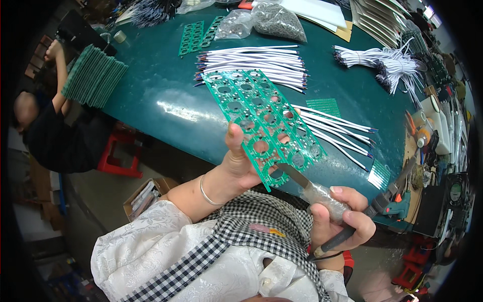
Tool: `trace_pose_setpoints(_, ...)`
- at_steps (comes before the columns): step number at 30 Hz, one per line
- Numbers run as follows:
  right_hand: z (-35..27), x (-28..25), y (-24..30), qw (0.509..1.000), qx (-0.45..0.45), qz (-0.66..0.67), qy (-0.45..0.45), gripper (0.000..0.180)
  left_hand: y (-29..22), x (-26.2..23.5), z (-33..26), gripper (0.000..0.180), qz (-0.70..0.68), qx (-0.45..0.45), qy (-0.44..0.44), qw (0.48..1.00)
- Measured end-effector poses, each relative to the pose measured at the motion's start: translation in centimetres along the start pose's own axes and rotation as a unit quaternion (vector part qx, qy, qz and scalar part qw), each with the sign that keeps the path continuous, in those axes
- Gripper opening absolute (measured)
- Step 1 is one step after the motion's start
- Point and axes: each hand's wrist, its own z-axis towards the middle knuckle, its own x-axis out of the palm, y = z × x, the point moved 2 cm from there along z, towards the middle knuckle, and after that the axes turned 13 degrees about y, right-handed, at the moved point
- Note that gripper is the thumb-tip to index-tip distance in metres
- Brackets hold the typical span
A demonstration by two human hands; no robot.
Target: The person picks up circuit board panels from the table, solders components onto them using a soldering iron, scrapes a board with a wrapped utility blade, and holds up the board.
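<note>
My left hand point(236, 161) grips a green circuit-board panel point(258, 103) by its lower left edge, thumb on top, and holds it tilted above the table. The panel carries rows of ring-shaped boards with round holes. My right hand point(347, 216) is closed around the plastic-wrapped handle of a flat-bladed knife point(297, 176). The blade's tip meets the lowest ring of the panel. A long dark rod-shaped tool point(338, 238) also passes through the right hand's fingers; its kind I cannot make out.
White wires point(251, 63) lie in a row behind the panel, more point(337, 128) to its right. Bundled cables point(387, 63) lie at the far right. Stacked green boards point(94, 75) stand at the left edge, near another person point(65, 126). A teal glue gun point(399, 205) sits right.
</note>
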Motion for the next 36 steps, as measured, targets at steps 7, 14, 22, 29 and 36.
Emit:
trace_pose_setpoints(7,0.3,-0.1,-0.4,1.0,0.023,0.016,-0.008,0.048,-0.1,-0.1,-0.1,0.096,-0.003,0.013,-0.007,1.0)
trace_pose_setpoints(14,0.8,-0.6,-0.6,0.999,0.034,0.028,0.002,0.044,-0.1,-0.3,0.3,0.114,0.032,0.01,-0.014,0.999)
trace_pose_setpoints(22,0.7,-0.5,-1.5,0.984,0.077,0.15,-0.05,0.043,0.5,-0.5,-0.7,0.111,-0.026,0.004,0.014,1.0)
trace_pose_setpoints(29,-0.5,-2.7,-6.0,0.958,0.07,0.079,-0.266,0.044,0.8,-3.0,0.5,0.097,-0.046,0.02,0.109,0.993)
trace_pose_setpoints(36,-2.4,-1.1,-9.7,0.962,0.06,-0.218,-0.152,0.043,-2.4,-7.3,1.8,0.103,-0.031,0.062,0.167,0.984)
